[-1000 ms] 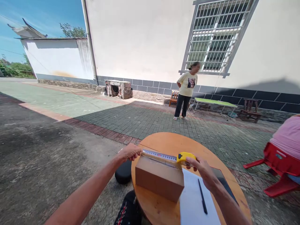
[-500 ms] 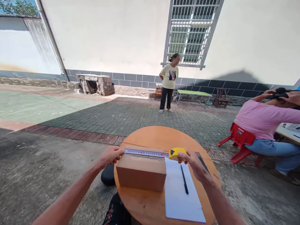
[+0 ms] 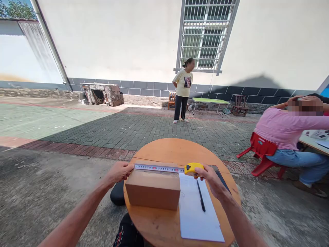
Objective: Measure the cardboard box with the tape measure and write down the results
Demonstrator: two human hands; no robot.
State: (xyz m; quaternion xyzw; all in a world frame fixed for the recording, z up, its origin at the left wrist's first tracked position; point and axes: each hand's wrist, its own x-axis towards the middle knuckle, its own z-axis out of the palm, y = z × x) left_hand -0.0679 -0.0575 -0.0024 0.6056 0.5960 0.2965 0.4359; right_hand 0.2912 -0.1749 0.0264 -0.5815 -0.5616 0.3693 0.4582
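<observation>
A brown cardboard box (image 3: 153, 194) rests on the round wooden table (image 3: 190, 151). Across its top runs the blade of a tape measure (image 3: 158, 168), pulled out from left to right with the numbers facing up. My left hand (image 3: 119, 172) pinches the blade's free end at the box's left edge. The yellow case (image 3: 190, 169) is gripped in my right hand (image 3: 207, 175), just past the box's right edge. Below that hand lies a white sheet of paper (image 3: 195, 223) with a black pen (image 3: 200, 196) on it.
A dark flat object (image 3: 221, 180) lies under my right wrist, partly hidden. To the right, a person in pink (image 3: 288, 127) sits on a red chair (image 3: 264, 145) at another table. Another person (image 3: 183, 89) stands by the wall near a green folding table (image 3: 211, 101).
The view has shifted slightly to the right. A little more of the tape blade shows beside the case. Both hands keep their hold.
</observation>
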